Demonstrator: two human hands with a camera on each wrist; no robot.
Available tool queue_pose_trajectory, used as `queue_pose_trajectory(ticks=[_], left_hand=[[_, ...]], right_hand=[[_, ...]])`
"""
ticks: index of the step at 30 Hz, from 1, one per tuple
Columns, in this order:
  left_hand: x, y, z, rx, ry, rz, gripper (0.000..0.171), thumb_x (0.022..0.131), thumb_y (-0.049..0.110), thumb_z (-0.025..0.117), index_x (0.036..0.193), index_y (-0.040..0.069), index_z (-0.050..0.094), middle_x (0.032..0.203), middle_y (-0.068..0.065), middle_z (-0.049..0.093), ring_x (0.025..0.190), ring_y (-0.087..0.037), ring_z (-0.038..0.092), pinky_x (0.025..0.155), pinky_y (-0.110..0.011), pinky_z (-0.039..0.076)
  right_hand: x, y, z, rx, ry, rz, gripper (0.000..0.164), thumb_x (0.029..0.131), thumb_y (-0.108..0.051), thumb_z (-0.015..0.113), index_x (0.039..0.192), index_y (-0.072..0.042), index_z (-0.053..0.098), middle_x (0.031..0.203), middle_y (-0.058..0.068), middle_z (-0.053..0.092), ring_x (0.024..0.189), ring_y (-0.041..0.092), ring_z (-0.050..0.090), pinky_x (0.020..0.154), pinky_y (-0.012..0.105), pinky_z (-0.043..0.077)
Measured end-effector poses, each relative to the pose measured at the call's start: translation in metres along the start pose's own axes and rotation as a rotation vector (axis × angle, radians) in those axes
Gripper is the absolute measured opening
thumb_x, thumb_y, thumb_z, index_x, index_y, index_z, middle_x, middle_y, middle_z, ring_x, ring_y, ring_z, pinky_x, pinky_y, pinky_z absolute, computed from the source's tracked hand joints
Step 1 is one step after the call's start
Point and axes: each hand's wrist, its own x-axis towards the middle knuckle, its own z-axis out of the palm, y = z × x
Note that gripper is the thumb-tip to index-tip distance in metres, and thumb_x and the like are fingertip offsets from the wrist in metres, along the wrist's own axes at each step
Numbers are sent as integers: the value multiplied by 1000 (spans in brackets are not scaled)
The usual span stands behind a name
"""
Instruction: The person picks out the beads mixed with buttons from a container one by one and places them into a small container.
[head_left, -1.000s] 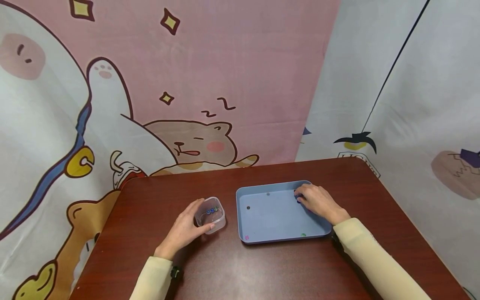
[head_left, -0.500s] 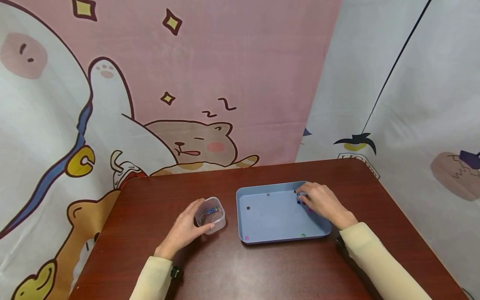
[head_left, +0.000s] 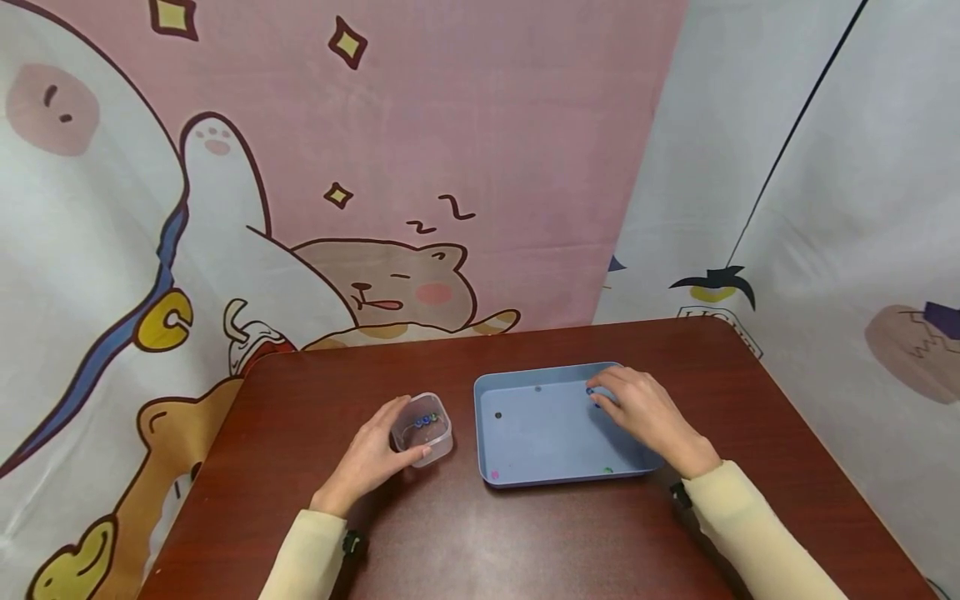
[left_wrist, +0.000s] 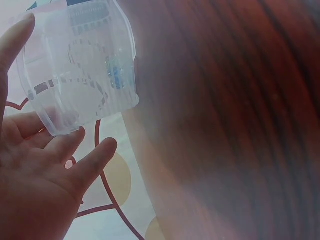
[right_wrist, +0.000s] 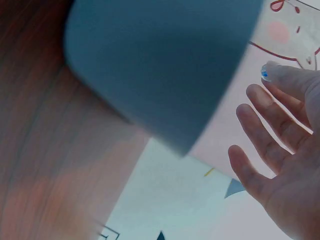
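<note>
In the head view, my left hand (head_left: 367,457) holds a clear plastic box (head_left: 438,452) between thumb and fingers on the table. Several blue and green beads (head_left: 427,420) sit in a row inside it, beside a thin pale strand. The left wrist view shows the box (left_wrist: 75,112) from the side, its beads (left_wrist: 116,74) blurred. Over the blue tray's right part, my right hand (head_left: 651,415) pinches a small blue bead (head_left: 589,391). That bead (right_wrist: 265,74) shows at the thumb tip in the right wrist view. Below these fingers lies another dark blue bead (head_left: 597,406).
The shallow blue tray (head_left: 547,437) lies right of the box. Scattered in it are a dark bead (head_left: 498,415), a grey bead (head_left: 537,388), a pink bead (head_left: 494,475) and a green bead (head_left: 608,471). Behind the brown table (head_left: 420,533) hangs a printed cloth (head_left: 510,167).
My right hand has shifted slightly and lifted a little from the tray's far right corner, with a blue bead now showing at its fingertips. The left hand and the box stay put.
</note>
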Motion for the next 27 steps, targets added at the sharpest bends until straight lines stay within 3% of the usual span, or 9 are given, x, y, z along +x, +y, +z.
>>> queue_pose_trajectory(ticks=[6,13,18,27], left_hand=[[0,0,1,-2,11,11,98,81,52,86,157,9,43,158,-15,44,139,-36,50,110,-58,43],[1,0,1,6,23,30,94,82,45,87,156,7,44,157,-16,45,139,-36,50,110,-58,43],[1,0,0,1,21,25,95,82,45,87,157,8,44,157,-16,45,140,-36,49,110,-58,43],[1,0,0,2,11,15,96,82,50,85,157,9,42,158,-16,44,139,-35,50,110,-57,43]], right_hand=[[3,-18,-3,40,55,-42,21,84,-7,86,103,-7,78,103,6,74,96,25,72,74,47,58],[5,-44,-2,61,74,-56,22,85,-14,86,105,-10,78,107,4,74,102,27,70,85,51,57],[8,-63,3,94,70,-66,21,86,-15,85,106,-12,78,109,2,73,105,25,69,89,53,54],[14,-95,17,186,95,-121,21,87,-15,85,106,-13,77,109,-1,72,106,22,67,94,49,53]])
